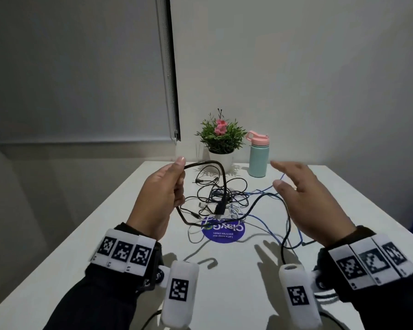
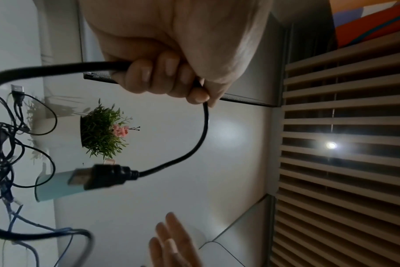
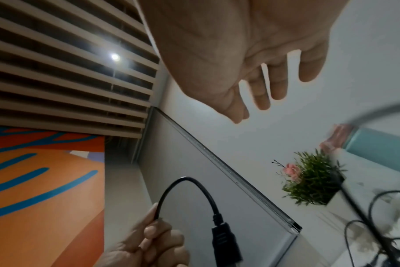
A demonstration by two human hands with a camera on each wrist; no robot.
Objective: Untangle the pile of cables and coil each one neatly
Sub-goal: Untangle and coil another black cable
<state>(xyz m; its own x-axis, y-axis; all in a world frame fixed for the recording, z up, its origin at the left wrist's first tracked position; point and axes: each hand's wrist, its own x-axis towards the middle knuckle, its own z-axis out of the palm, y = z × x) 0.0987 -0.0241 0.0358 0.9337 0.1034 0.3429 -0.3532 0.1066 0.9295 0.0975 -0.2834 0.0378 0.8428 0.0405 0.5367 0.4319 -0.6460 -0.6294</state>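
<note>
A tangled pile of cables (image 1: 221, 198), thin black, white and blue, lies mid-table. My left hand (image 1: 163, 194) is raised above the table's left half and grips a thick black cable (image 1: 221, 173) near one end. That cable arcs over the pile and its wide black plug (image 1: 220, 208) hangs down; in the left wrist view the plug (image 2: 100, 176) dangles below my curled fingers (image 2: 162, 75). The cable's other stretch runs across the table to the right. My right hand (image 1: 303, 189) hovers open over the blue cable (image 1: 262, 190), fingers spread, holding nothing.
A white table (image 1: 93, 234) carries a round blue sticker (image 1: 224, 231) under the pile. A potted plant (image 1: 221, 139) and a mint bottle with pink lid (image 1: 259, 154) stand at the far edge. A wall and a window blind (image 1: 169, 67) rise behind.
</note>
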